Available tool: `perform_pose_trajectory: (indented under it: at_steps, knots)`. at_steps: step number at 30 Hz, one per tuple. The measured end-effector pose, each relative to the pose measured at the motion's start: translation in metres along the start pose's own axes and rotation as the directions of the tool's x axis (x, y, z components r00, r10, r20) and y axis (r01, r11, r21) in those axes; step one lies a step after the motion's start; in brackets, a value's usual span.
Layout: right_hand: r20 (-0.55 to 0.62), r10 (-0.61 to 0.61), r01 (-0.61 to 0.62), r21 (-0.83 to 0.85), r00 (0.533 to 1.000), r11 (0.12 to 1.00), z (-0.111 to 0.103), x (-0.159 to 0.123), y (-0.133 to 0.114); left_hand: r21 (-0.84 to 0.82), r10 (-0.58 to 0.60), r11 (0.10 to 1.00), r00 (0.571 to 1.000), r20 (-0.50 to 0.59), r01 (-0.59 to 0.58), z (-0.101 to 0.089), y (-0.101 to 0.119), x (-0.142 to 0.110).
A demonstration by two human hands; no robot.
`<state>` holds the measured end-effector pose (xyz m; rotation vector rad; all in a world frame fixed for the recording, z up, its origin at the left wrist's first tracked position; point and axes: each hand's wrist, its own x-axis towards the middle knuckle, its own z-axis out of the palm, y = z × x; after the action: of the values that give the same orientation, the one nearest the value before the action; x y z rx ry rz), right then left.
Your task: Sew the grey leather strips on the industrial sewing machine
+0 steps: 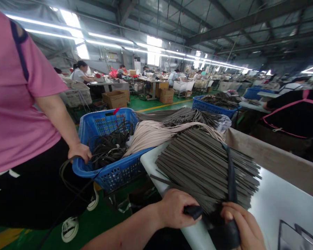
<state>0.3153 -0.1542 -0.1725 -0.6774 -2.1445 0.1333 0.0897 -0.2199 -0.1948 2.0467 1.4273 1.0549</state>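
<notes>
A broad pile of dark grey flat strips (190, 163) lies across the corner of the white table (273, 187). Over the pile runs a black fabric band (231, 173), down to my right hand (245, 222), whose fingers are closed around it. More of the black band hangs below that hand. My left hand (178, 208) is a fist at the pile's near edge, with a dark rolled end of black band (193, 211) sticking out of it. Whether both ends belong to one piece cannot be made out.
A blue plastic basket (112, 177) with tangled dark strips and beige cords (151, 135) stands left of the table. A co-worker in a pink shirt (23, 93) grips its rim. Behind is another blue basket (216, 107). At right sits a person in black (297, 114).
</notes>
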Motion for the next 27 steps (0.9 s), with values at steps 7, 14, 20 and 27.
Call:
perform_pose_trajectory:
  at_steps: [7,14,20,27]
  knots:
    - [-0.045,0.099,-0.097,0.039,0.994,0.995,0.002,0.004,-0.016,-0.252,-0.023,0.966,0.986,0.166,0.065,-0.031,0.018,0.002]
    - [-0.059,0.140,-0.137,0.057,0.988,0.989,0.000,0.006,-0.025,-0.719,-0.148,0.623,0.949,0.279,0.308,-0.030,0.009,0.008]
    - [0.009,0.154,-0.154,0.059,0.988,0.986,-0.017,0.031,-0.037,-0.613,-0.185,0.723,0.945,0.272,0.318,-0.023,0.007,0.014]
    - [0.074,0.084,-0.087,0.044,0.994,0.995,-0.027,0.070,-0.039,-0.551,-0.213,0.773,0.947,0.239,0.313,-0.020,0.008,0.012]
